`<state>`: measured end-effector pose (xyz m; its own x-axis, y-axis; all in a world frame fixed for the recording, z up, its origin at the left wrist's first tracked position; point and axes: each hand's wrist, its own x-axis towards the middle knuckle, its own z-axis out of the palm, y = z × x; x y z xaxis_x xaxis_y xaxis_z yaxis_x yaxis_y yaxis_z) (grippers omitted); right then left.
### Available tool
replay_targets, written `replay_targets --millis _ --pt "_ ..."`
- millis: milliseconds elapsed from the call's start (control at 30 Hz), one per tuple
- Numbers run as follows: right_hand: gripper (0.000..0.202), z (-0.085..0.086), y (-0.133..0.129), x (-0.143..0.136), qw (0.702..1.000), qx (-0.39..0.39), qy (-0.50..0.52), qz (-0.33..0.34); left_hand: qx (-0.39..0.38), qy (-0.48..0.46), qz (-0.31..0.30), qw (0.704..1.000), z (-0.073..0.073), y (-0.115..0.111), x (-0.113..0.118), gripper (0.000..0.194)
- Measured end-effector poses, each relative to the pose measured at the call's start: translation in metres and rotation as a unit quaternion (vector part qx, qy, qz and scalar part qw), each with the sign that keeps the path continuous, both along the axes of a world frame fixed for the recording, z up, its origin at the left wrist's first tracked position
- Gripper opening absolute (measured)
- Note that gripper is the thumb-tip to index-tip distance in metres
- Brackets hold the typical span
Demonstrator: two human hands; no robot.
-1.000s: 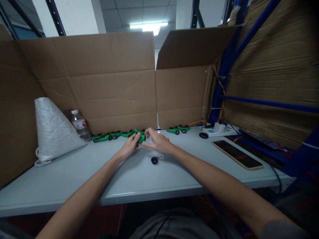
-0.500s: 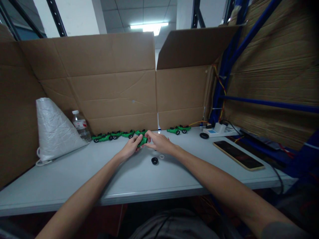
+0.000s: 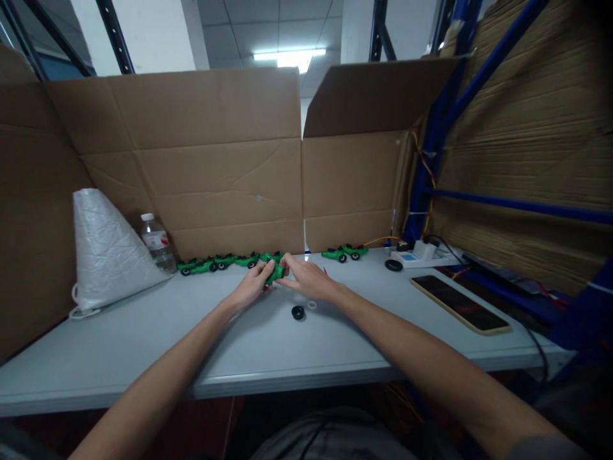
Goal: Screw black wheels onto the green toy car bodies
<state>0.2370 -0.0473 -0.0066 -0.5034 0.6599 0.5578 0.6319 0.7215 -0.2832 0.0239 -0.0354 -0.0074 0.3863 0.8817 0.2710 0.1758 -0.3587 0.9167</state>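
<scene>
Between my two hands is a green toy car body (image 3: 274, 273), partly covered by fingers. My left hand (image 3: 251, 285) is closed around its left side. On its right side, the bent fingers of my right hand (image 3: 306, 277) press against the car, and I cannot make out any small part in them. Just nearer to me on the table lie a black toy wheel (image 3: 297, 312) and a small white ring (image 3: 312, 305). Behind the hands stand several green toy cars (image 3: 198, 265) with black wheels, in a row along the cardboard.
Two more green toy cars (image 3: 345, 253) stand back right. A phone (image 3: 460, 304), a black disc (image 3: 393, 265) and a white power strip (image 3: 425, 253) lie on the right of the table (image 3: 249, 364). A silvery bag (image 3: 108, 255) and a water bottle (image 3: 157, 243) stand left, before cardboard walls (image 3: 215, 179).
The camera view has shifted slightly. The green car has turned a little in my hands, showing more of its body. The wheel and ring lie where they were.
</scene>
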Motion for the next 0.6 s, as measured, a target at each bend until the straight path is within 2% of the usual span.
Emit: replay_targets --millis 100,233,467,600 --pt "0.025 0.0014 -0.0013 -0.0010 1.000 -0.006 -0.020 -0.007 -0.002 0.007 0.003 1.000 -0.0030 0.0034 -0.0014 0.060" --pt "0.028 0.0030 -0.0043 -0.0020 0.998 0.004 -0.046 -0.029 -0.009 0.006 0.008 1.000 -0.0053 0.0059 -0.0021 0.060" --pt "0.024 0.0023 -0.0061 -0.0034 0.998 0.009 -0.059 -0.037 -0.011 0.000 0.008 1.000 -0.0039 0.0049 -0.0012 0.062" --pt "0.030 -0.0012 -0.0008 -0.0054 0.997 -0.002 -0.068 -0.041 -0.019 0.005 0.007 1.000 -0.0016 0.0027 0.0001 0.063"
